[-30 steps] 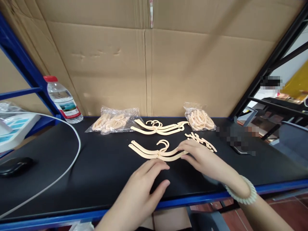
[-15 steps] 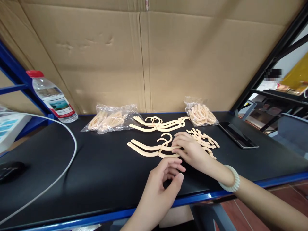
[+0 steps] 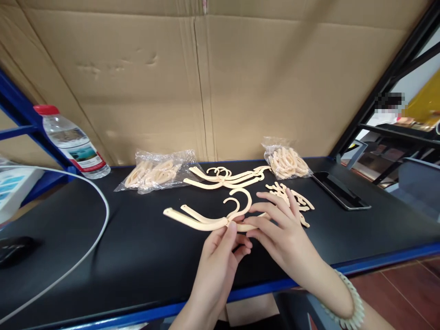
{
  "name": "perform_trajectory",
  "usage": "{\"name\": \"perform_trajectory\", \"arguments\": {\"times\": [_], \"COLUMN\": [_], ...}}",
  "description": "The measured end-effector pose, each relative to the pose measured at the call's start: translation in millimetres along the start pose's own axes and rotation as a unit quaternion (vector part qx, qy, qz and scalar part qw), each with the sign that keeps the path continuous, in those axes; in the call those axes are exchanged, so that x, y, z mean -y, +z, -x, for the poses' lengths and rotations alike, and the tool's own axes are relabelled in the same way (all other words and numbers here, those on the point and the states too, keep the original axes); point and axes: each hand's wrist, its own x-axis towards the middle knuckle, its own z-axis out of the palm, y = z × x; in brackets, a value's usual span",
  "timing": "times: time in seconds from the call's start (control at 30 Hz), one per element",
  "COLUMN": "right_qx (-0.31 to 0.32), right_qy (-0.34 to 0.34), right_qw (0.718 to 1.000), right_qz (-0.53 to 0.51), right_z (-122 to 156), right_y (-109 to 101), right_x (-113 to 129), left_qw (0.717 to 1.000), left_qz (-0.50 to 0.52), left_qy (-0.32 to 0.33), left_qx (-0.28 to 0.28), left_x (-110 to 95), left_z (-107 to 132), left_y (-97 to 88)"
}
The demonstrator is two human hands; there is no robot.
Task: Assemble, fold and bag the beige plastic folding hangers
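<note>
A cream folding clothes hanger point(image 3: 194, 223) is raised a little off the table, its hook up and its left arm reaching out to the left. My left hand point(image 3: 220, 256) pinches it near the middle joint, thumb in front. Beside it, my right hand point(image 3: 282, 227) has thumb and fingertips on the hanger's right arm, the upper fingers spread; that arm's end is hidden behind the fingers. A second cream hanger point(image 3: 194, 213) lies just behind the held one, partly covered. Farther back rest more hangers point(image 3: 225, 183). Loose hanger pieces point(image 3: 302, 201) are heaped beyond my right hand.
Clear bags of cream pieces stand at the back left point(image 3: 156, 172) and back right point(image 3: 288, 162). A dark tablet point(image 3: 340, 190) lies at right. On the left are a water bottle point(image 3: 77, 146), a white cable point(image 3: 106, 206) and a black mouse point(image 3: 15, 250). Cardboard point(image 3: 137, 91) walls the back.
My left hand has come up and taken hold of the front hanger at its middle. The hanger has lifted toward me, and my right hand has moved slightly right along its arm.
</note>
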Motion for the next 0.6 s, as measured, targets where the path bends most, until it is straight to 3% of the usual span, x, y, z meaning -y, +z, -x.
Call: {"name": "perform_trajectory", "arguments": {"times": [0.1,0.17,0.23,0.3,0.33,0.47,0.6], "right_qx": [-0.003,-0.037,-0.092,-0.108,-0.095,0.060,0.107], "right_qy": [-0.003,0.012,0.050,0.105,0.141,0.290,0.310], "right_qw": [1.000,0.998,0.992,0.988,0.985,0.954,0.941], "right_qz": [-0.024,-0.047,-0.063,-0.041,-0.023,0.046,0.088], "right_z": [3.3,6.0,10.4,17.7,22.4,41.9,49.4], "right_y": [-4.8,-14.2,-27.4,-41.2,-47.1,-55.1,-40.9], "right_x": [-5.7,-18.8,-38.2,-59.7,-69.7,-94.0,-95.7], "left_qw": [1.000,0.999,0.999,0.998,0.998,0.998,0.998], "left_qz": [0.020,0.021,0.022,0.025,0.027,0.036,0.041], "left_qy": [-0.008,-0.012,-0.016,-0.017,-0.018,-0.028,-0.029], "left_qx": [-0.015,-0.027,-0.040,-0.046,-0.046,-0.036,-0.041], "left_x": [-0.7,-1.7,-3.0,-4.0,-4.2,-3.2,-2.0], "left_z": [-1.2,-1.1,-0.4,0.2,0.3,-1.1,-2.4], "left_y": [-2.6,-3.7,-3.8,-3.7,-3.7,-6.1,-8.9]}}
